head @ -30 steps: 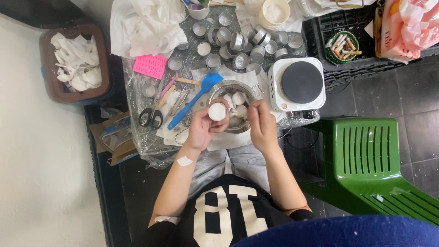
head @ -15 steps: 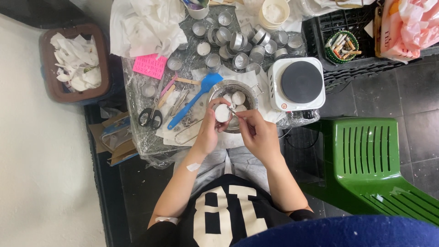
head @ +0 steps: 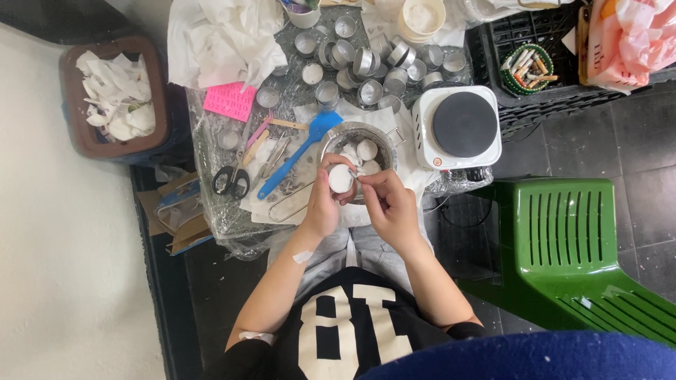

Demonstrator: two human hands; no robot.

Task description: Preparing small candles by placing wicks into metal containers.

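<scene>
While both hands meet over the metal pot (head: 384, 141), the left hand (head: 325, 204) has its fingers (head: 331, 163) curled around a white wax disc (head: 341, 179); the right hand (head: 386, 205) pinches at the disc's edge with fingertips closed. More white discs lie in the pot just beyond the fingers. A blue spatula (head: 299, 151) rests on the table (head: 211, 141) left of them; a hotplate (head: 461, 125) stands to the right.

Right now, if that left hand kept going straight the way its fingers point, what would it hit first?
The left hand holds a white wax disc and points up the picture. Straight on, it would probably meet the metal pot with its wax pieces, though depth is unclear.
</scene>
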